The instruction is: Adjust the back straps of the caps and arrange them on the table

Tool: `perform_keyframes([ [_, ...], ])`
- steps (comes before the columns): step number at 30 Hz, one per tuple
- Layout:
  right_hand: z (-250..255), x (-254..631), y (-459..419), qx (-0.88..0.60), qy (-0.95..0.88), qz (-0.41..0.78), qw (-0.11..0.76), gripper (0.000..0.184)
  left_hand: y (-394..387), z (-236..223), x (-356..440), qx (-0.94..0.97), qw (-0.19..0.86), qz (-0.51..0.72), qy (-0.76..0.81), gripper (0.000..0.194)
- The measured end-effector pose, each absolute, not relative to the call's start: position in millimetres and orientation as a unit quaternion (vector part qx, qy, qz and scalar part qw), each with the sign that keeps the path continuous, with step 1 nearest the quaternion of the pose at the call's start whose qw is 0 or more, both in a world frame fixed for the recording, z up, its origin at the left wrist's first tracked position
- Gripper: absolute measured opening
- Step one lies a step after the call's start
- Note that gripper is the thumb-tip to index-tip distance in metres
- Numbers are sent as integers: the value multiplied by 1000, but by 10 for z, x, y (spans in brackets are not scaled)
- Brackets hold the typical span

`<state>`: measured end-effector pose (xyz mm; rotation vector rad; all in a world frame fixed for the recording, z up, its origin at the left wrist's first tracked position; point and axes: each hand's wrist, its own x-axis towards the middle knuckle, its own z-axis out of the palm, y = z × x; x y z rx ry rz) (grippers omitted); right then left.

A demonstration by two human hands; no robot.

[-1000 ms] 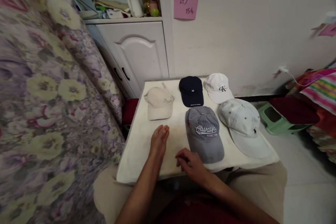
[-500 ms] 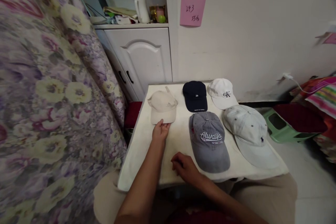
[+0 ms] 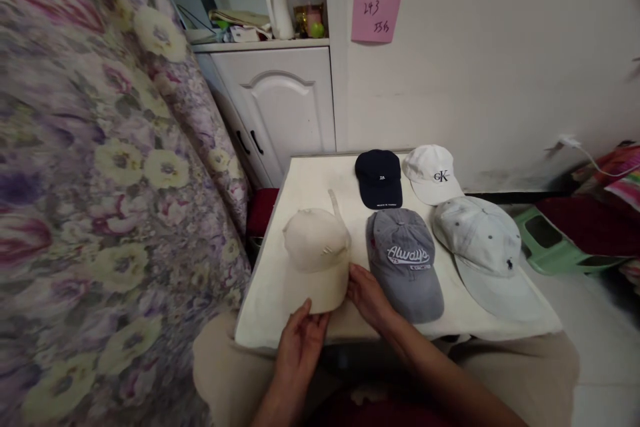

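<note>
A beige cap [image 3: 319, 257] lies near the front edge of the small white table [image 3: 310, 183], its strap sticking up behind. My left hand [image 3: 301, 341] pinches the front of its brim. My right hand [image 3: 369, 295] grips the brim's right side. Right beside it lies a grey cap [image 3: 404, 260] with "Always" lettering. A pale denim cap [image 3: 487, 250] sits further right, and a navy cap [image 3: 379, 177] and a white cap [image 3: 433, 172] rest at the back.
A flowered bedspread [image 3: 100, 167] fills the left side. A white cabinet [image 3: 277, 100] with a jug and clutter stands behind. A pink note [image 3: 377, 8] hangs on the wall. A green stool [image 3: 547, 240] stands on the right floor.
My left hand reached the beige cap's brim and drew the cap from the back left toward the front edge. My right hand moved onto the brim's right side.
</note>
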<state>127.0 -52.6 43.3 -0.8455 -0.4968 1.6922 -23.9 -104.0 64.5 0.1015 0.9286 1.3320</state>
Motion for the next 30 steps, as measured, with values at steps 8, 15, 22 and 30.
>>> perform_keyframes([
  [8, 423, 1274, -472, -337, -176, 719, 582, 37, -1409, 567, -520, -71, 736, 565, 366, 23],
  [15, 463, 1358, -666, -315, -208, 740, 557, 38, -1171, 690, -727, -26, 699, 566, 436, 14],
  [22, 577, 1455, -839, -293, -254, 768, 510, 35, -1069, 784, -833, 96, 701, 557, 436, 14],
  [30, 808, 1585, -772, -279, -303, 762, 499, 38, -1095, 1025, -745, 207, 635, 602, 438, 27],
])
